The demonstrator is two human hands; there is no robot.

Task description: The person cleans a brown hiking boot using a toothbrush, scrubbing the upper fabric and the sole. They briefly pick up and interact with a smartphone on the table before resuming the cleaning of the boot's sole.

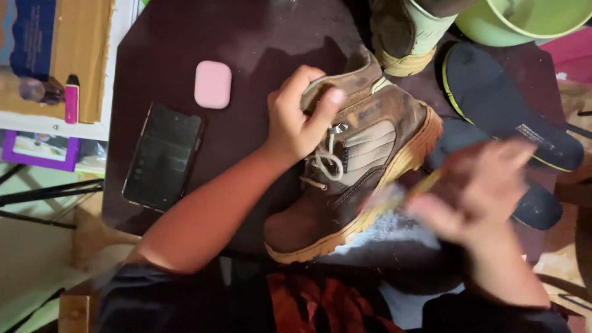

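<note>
Boot point(364, 166) under gripping left hand point(296, 120)

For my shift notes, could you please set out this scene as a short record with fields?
Left hand: left hand grips the collar of a brown boot, thumb inside the opening
Right hand: right hand, blurred, holds a thin yellowish tool at the boot's sole edge; what kind of tool cannot be told
Boot: lies on its side on a dark table, laces loose
Nearby: dark insoles beside the boot; phone; pink case; green tub
</note>
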